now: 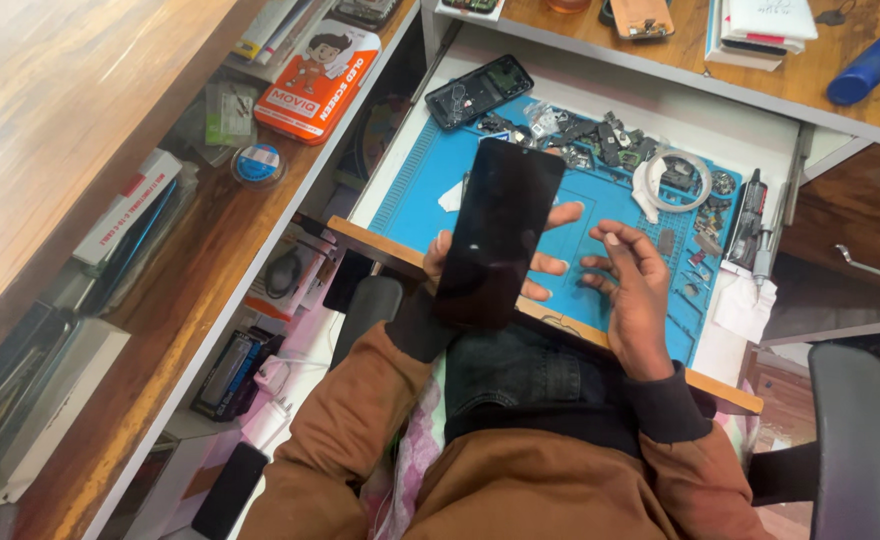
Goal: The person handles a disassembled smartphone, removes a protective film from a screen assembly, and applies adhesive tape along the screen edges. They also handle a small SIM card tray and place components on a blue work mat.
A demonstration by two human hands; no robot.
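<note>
My left hand (543,262) holds a black phone screen panel (498,230) from behind, tilted upright over the front edge of the blue work mat (410,195). Only the fingertips show past the panel's right and left edges. My right hand (632,292) hovers just right of the panel, fingers spread and holding nothing, above the mat's near edge. A disassembled phone body (479,91) lies at the mat's far left corner.
Several small phone parts and a coil of white tape (672,185) lie along the mat's far side. An orange screen box (317,83) and a tape roll (257,163) sit on the left shelf. A chair armrest (857,440) is at right.
</note>
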